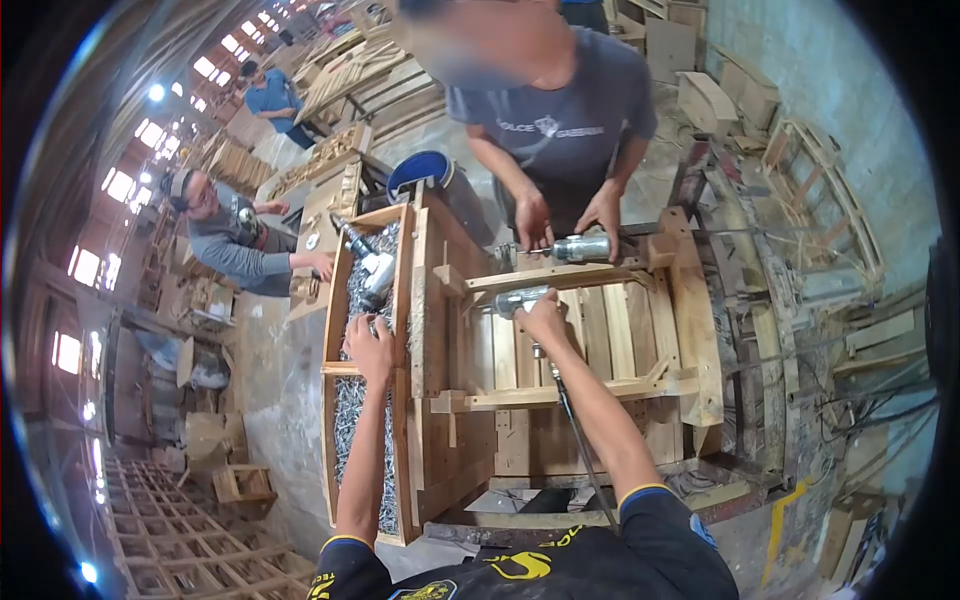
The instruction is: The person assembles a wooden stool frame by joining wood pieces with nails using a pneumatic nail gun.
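1. The right hand (541, 318) gripped a power tool (515, 301) above the wooden frame (590, 393).
2. Left of the frame, the left hand (371, 350) curled over a fastener box (402, 450); whether it held anything, I couldn't tell.
3. Beyond the frame, a co-worker (565, 105) held another tool (585, 247).

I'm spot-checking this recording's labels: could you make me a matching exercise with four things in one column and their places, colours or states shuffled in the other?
1. wearer's left hand
2. wearer's right hand
3. barrel
4. loose tool

A. blue inside
B. gripping a silver tool
C. lying on metal fasteners
D. at the wooden tray, near its divider

Pairs: 1-D, 2-B, 3-A, 4-C
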A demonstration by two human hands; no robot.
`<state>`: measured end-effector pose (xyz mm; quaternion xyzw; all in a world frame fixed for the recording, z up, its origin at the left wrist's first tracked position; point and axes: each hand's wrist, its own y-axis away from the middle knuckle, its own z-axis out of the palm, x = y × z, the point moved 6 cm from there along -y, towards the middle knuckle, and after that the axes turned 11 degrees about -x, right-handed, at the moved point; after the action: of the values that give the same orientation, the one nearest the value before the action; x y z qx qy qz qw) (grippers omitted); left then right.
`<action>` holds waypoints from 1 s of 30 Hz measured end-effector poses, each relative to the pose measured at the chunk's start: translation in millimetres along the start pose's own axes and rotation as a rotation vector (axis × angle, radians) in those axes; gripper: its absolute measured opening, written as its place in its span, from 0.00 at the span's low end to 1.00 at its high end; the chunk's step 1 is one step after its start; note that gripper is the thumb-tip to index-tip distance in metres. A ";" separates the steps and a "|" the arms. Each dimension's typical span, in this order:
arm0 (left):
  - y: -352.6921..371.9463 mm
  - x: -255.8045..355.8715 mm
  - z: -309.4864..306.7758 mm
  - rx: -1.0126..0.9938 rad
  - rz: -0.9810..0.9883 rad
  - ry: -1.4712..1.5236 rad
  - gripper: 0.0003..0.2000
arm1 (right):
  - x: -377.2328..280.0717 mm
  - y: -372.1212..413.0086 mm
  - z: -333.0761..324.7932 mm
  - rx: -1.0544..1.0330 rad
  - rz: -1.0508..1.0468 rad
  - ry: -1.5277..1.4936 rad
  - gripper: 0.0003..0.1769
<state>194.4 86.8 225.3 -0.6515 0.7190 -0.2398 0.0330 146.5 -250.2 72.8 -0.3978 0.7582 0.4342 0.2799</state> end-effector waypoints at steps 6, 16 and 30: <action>-3.4 6.4 -9.3 -0.058 -0.056 0.169 0.12 | -10.6 -4.8 14.6 0.084 -0.024 0.192 0.41; 1.9 -16.4 -16.4 0.085 -0.192 0.240 0.13 | 16.8 -11.3 -2.2 -0.075 -0.049 0.084 0.38; 222.2 209.2 -23.3 -0.612 -0.238 1.249 0.10 | 96.2 383.3 -194.5 -0.365 -0.174 -0.797 0.28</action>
<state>-49.8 -97.4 215.1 -0.4462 0.5626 -0.3578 -0.5969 -243.9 -338.7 256.4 -0.3044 0.4658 0.6551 0.5111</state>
